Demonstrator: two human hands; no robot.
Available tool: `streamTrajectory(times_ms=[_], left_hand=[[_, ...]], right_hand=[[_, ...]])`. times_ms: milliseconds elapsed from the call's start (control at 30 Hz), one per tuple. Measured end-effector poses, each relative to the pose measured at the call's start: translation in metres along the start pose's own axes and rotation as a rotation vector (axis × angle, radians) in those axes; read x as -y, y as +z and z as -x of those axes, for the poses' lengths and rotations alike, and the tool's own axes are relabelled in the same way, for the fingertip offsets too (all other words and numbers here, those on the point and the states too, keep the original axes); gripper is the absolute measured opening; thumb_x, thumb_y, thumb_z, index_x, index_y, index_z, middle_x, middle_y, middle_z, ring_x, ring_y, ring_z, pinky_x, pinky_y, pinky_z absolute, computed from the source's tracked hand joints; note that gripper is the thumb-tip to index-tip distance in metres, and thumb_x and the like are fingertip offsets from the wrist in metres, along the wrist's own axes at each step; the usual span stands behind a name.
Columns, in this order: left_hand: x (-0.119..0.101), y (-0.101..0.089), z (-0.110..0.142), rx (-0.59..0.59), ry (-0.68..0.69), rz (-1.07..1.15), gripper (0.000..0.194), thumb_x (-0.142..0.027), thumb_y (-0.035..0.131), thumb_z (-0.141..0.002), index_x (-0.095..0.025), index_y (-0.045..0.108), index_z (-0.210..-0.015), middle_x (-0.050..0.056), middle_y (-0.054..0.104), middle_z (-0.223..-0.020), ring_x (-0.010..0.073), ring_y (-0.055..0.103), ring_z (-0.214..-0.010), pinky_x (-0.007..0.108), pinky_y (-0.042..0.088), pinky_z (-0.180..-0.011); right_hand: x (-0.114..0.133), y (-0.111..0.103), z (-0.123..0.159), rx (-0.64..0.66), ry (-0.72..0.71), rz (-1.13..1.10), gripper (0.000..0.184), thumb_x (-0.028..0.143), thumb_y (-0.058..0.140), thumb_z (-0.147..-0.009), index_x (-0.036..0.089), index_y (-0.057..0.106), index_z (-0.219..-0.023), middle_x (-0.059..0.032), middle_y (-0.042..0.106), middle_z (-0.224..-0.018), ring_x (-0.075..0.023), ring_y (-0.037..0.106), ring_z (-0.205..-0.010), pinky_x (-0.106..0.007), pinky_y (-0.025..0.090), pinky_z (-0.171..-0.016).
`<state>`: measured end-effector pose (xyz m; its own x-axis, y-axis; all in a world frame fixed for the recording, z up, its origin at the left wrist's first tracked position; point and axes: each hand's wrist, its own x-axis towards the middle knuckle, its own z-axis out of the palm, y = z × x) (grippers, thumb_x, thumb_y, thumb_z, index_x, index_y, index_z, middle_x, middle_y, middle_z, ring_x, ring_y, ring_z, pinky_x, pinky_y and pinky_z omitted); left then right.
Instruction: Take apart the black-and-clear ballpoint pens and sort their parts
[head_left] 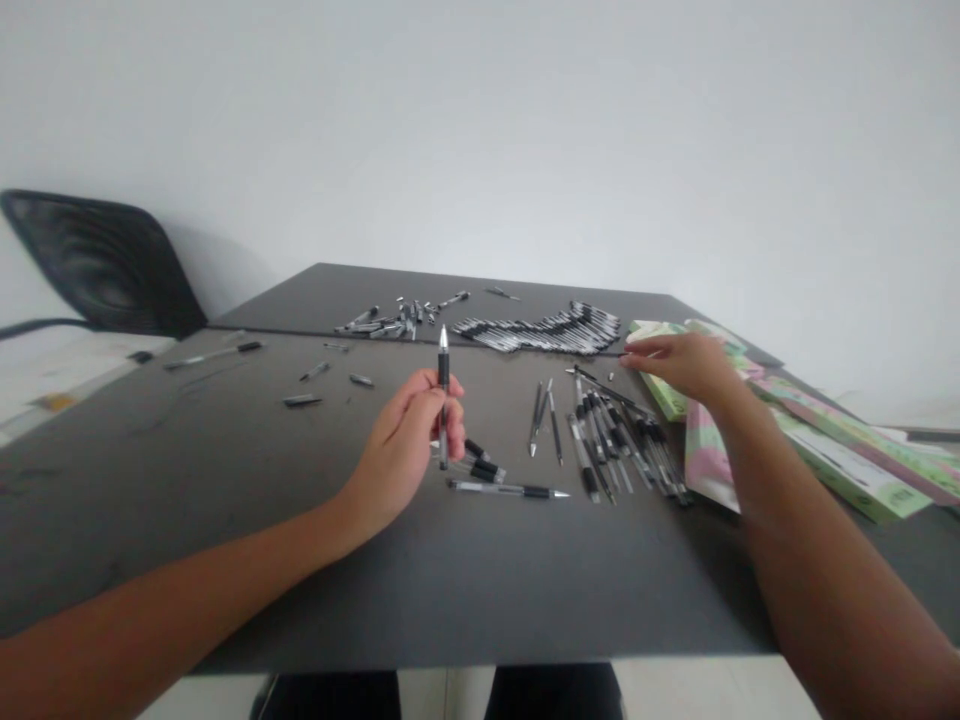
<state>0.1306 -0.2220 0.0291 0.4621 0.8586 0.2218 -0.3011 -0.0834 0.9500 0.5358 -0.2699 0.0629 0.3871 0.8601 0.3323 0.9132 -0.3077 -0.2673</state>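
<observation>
My left hand (405, 440) is closed around a black and silver pen (443, 395), which stands upright with its tip pointing up, above the dark grey table (225, 470). A few assembled pens (510, 488) lie just right of this hand. My right hand (679, 362) reaches out to the right, palm down, fingers curled over the far end of a row of pens (622, 440). Whether it holds anything I cannot make out.
A long heap of pens (547, 330) lies at the back, with loose pen parts (390, 320) left of it. Green and pink boxes (825, 450) are stacked at the right edge. A black chair (97, 265) stands at the far left.
</observation>
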Motion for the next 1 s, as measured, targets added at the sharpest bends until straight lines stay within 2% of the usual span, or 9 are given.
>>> streamTrajectory(times_ms=[100,200,267,400,500,667,833,1000], left_hand=[[-0.004,-0.002,-0.003,-0.006,-0.081,0.074,0.008,-0.028,0.056,-0.083,-0.022,0.053,-0.087,-0.010,0.049,-0.054,0.0099,0.045,-0.038,0.021,0.036,-0.042],[-0.010,-0.004,-0.002,-0.012,-0.089,0.095,0.010,-0.029,0.058,-0.083,-0.021,0.052,-0.081,-0.010,0.043,-0.054,0.0066,0.036,-0.036,0.019,0.030,-0.041],[-0.013,-0.004,-0.001,-0.016,-0.097,0.112,0.012,-0.030,0.058,-0.084,-0.021,0.052,-0.079,-0.010,0.040,-0.054,0.0058,0.032,-0.036,0.018,0.029,-0.041],[-0.013,-0.004,-0.001,-0.003,-0.114,0.132,0.019,-0.032,0.060,-0.089,-0.021,0.051,-0.076,-0.010,0.037,-0.053,0.0056,0.029,-0.036,0.018,0.027,-0.040],[-0.010,-0.005,-0.001,0.008,-0.114,0.121,0.026,-0.036,0.062,-0.093,-0.021,0.051,-0.075,-0.009,0.037,-0.055,0.0054,0.029,-0.037,0.018,0.027,-0.040],[-0.007,-0.005,0.000,0.015,-0.111,0.097,0.031,-0.040,0.064,-0.095,-0.021,0.050,-0.074,-0.009,0.036,-0.054,0.0057,0.026,-0.038,0.018,0.027,-0.039],[-0.006,-0.003,0.002,0.000,-0.135,0.076,0.029,-0.038,0.062,-0.094,-0.021,0.051,-0.073,-0.009,0.034,-0.053,0.0059,0.026,-0.038,0.017,0.028,-0.039],[-0.007,-0.002,0.005,0.018,-0.164,0.061,0.031,-0.040,0.062,-0.094,-0.021,0.050,-0.071,-0.009,0.032,-0.053,0.0065,0.025,-0.039,0.018,0.028,-0.039]], right_hand=[[0.002,0.002,-0.001,0.077,-0.007,0.005,0.044,0.057,0.081,-0.083,0.025,0.091,-0.112,-0.0074,0.086,-0.086,-0.0284,0.079,-0.081,-0.037,0.056,-0.079],[0.008,0.000,-0.001,0.141,-0.010,0.029,0.043,0.057,0.084,-0.080,0.026,0.091,-0.109,-0.0065,0.086,-0.085,-0.0264,0.077,-0.075,-0.037,0.056,-0.077],[0.011,-0.002,-0.002,0.187,-0.030,0.039,0.041,0.056,0.084,-0.080,0.027,0.091,-0.109,-0.0059,0.086,-0.088,-0.0264,0.078,-0.078,-0.037,0.057,-0.079],[0.015,-0.009,-0.001,0.276,-0.075,0.062,0.038,0.054,0.083,-0.082,0.029,0.091,-0.110,-0.0053,0.087,-0.097,-0.0281,0.079,-0.089,-0.038,0.057,-0.084],[0.019,-0.015,0.001,0.389,-0.114,0.083,0.038,0.055,0.082,-0.082,0.031,0.091,-0.110,-0.0045,0.087,-0.096,-0.0289,0.079,-0.090,-0.040,0.058,-0.088],[0.022,-0.017,0.004,0.530,-0.179,0.039,0.032,0.054,0.084,-0.076,0.034,0.092,-0.100,-0.0020,0.088,-0.099,-0.0311,0.080,-0.094,-0.042,0.060,-0.094],[0.021,-0.019,0.007,0.682,-0.184,0.016,0.030,0.051,0.084,-0.072,0.035,0.092,-0.096,-0.0013,0.088,-0.096,-0.0334,0.081,-0.093,-0.042,0.061,-0.087],[0.017,-0.016,0.009,0.756,-0.152,0.051,0.025,0.046,0.083,-0.070,0.035,0.092,-0.092,-0.0017,0.088,-0.092,-0.0314,0.080,-0.087,-0.037,0.060,-0.072]])
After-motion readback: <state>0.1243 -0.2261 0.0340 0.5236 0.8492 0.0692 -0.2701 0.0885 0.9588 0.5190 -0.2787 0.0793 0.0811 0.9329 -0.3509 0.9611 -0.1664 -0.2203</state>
